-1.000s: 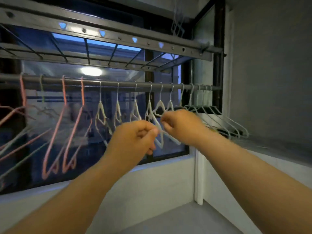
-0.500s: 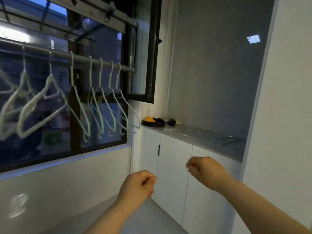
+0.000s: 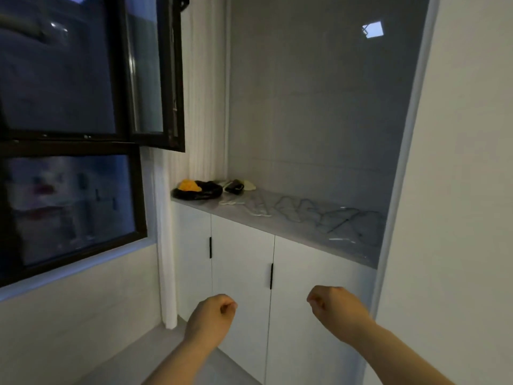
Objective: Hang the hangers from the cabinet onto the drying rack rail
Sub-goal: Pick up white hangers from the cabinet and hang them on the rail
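Step in hand: fetch the next hanger. Left hand [image 3: 211, 315]: curled, empty, near the cabinet doors [image 3: 241, 262]. Hangers [image 3: 299, 212]: flat on the cabinet top [image 3: 263, 227], far. Right hand [image 3: 333, 309]: curled, empty. Next move: reach forward and up, then grip one hanger.

cabinet top [image 3: 280, 225] bears hangers [image 3: 299, 208], cloths [image 3: 198, 190]

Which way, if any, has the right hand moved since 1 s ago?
Yes: right hand dropped off the rail hangers, now below-right of cabinet handle.
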Motion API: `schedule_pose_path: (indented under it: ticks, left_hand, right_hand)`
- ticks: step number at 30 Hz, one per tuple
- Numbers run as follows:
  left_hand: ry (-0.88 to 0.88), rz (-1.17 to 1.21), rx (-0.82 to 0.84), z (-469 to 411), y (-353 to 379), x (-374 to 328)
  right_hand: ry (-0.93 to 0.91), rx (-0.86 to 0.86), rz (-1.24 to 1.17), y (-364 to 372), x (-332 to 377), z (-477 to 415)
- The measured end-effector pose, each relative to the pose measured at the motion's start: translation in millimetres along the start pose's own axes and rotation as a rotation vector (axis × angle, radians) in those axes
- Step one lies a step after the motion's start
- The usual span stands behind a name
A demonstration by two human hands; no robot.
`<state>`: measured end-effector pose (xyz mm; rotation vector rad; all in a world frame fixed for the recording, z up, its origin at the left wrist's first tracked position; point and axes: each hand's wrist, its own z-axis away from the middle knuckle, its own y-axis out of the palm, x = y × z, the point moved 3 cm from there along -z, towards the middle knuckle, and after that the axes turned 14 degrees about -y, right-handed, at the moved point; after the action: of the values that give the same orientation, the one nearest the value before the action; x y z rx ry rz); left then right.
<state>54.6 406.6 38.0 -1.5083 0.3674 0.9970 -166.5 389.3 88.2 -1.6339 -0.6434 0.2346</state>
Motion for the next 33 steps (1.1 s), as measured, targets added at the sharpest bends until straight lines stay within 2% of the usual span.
schedule_pose_path:
  ticks: [6,14,18,21,26,33]
  left_hand:
    - [-0.018,-0.057,-0.033,-129,24,-18]
    - [-0.058,-0.117,-0.035,-244,53,-29]
    - [-0.092,-0.046,-0.073,-297,64,-41]
    - [-0.11,-0.006,-0.099,-333,74,-59]
    - [-0.12,0.01,-0.163,-384,88,-97]
    - [-0.183,-0.05,-0.235,-453,110,-137]
  right_hand:
    - [0.108,0.015,-0.047,34,-63,-109]
    - [0.19,-0.017,-0.066,61,-137,-229]
    - [0.14,-0.068,-0.013,68,-177,-301]
    - [0.029,-0.021,0.069,71,-204,-346]
    - [-0.071,0.064,0.034,87,-231,-384]
    - [-0.025,-0.011,0.123,115,-249,-402]
